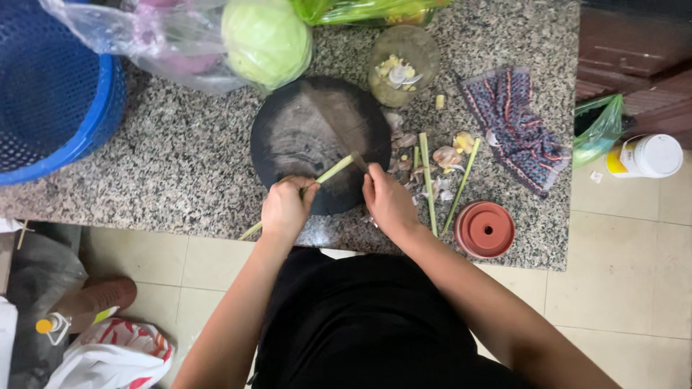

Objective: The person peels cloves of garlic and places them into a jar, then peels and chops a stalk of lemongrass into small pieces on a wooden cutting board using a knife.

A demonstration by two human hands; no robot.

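A dark round chopping board [303, 130] lies on the speckled granite counter [180, 173]. My left hand [287, 209] grips a pale green lemongrass stalk [334, 171] that lies slanted across the board's near edge. My right hand [388, 202] is closed on the handle of a knife [335, 122], whose blade is blurred over the board and meets the stalk's upper end. Two more green stalks [427, 180] lie just right of my right hand, among peelings.
A green cabbage [267, 39] and plastic bags sit behind the board. A glass bowl [404, 61] holds pale pieces. A blue basket [50, 94] stands at the far left. A patterned cloth [513, 126] and a terracotta lid [485, 229] lie at right.
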